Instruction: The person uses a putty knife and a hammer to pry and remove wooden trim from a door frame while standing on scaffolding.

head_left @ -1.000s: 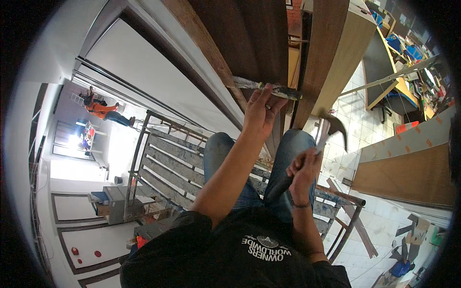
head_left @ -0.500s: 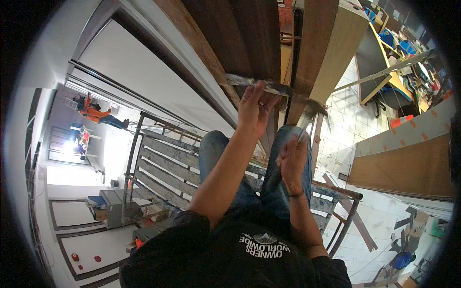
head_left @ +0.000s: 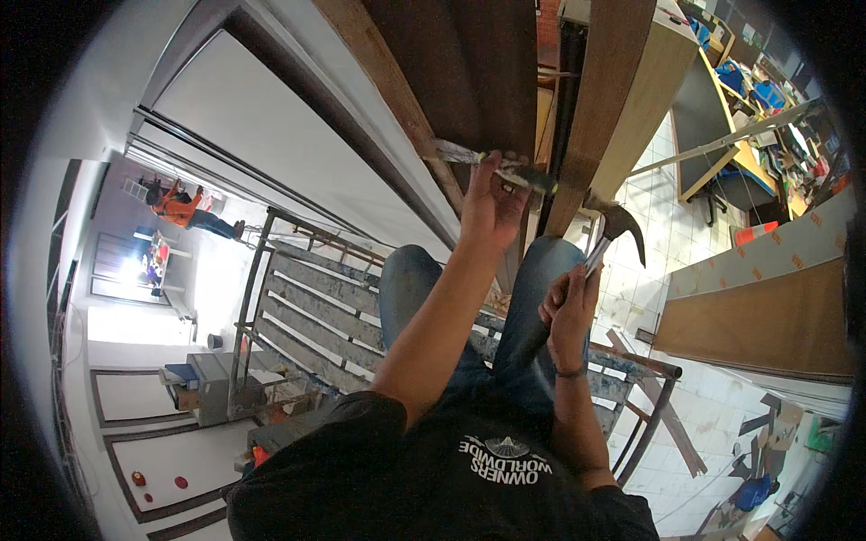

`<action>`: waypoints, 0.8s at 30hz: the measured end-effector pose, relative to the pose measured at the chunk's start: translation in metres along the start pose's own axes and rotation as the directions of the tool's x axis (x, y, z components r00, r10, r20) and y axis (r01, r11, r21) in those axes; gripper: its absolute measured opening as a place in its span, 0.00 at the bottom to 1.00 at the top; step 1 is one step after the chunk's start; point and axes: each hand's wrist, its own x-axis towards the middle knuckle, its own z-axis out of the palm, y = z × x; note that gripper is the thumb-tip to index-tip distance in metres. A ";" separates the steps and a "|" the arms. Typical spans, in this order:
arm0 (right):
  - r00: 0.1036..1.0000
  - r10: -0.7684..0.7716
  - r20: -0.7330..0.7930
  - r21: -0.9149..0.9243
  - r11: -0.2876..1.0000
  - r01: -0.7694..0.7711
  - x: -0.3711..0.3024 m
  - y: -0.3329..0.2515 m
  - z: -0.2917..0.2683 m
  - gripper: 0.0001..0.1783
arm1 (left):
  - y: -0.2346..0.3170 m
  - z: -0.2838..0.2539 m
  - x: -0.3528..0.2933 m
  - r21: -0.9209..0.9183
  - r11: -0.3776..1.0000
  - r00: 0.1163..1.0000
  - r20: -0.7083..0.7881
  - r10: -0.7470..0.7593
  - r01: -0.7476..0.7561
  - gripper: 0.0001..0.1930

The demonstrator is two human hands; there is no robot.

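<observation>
My left hand (head_left: 494, 203) is closed around a chisel (head_left: 537, 179) with a dark handle and a pale, smeared blade. The blade points left, its tip at the edge of a brown wooden frame strip (head_left: 397, 81) beside a dark brown panel (head_left: 478, 72). Lower and to the right, my right hand (head_left: 568, 311) grips a claw hammer (head_left: 622, 223) by its shiny shaft. The hammer's head stands a short way right of the chisel's handle end, apart from it, with the claw curving to the right.
I sit over a slatted metal scaffold platform (head_left: 316, 298). A wooden post (head_left: 600, 117) rises just right of the chisel. Cluttered desks (head_left: 704, 135) stand at the far right, and loose boards (head_left: 672, 424) lie on the tiled floor. A person in orange (head_left: 180, 209) is at far left.
The hammer, blurred near the end of the chisel's handle before, has moved right, and my right hand with it. The chisel stays against the frame strip.
</observation>
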 end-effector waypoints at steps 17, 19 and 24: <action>0.997 0.042 0.063 -0.011 0.999 -0.041 0.003 -0.003 -0.012 0.13 | 0.036 -0.010 -0.019 0.228 0.943 0.966 0.038 -0.256 0.241 0.07; 0.997 0.058 0.050 -0.017 0.998 -0.057 0.006 -0.003 -0.015 0.13 | 0.031 -0.013 -0.017 0.204 0.958 0.976 0.030 -0.214 0.203 0.09; 0.998 0.054 0.015 0.006 0.999 -0.054 0.010 -0.002 -0.027 0.13 | 0.056 -0.026 -0.040 0.224 0.945 0.968 0.029 -0.251 0.238 0.11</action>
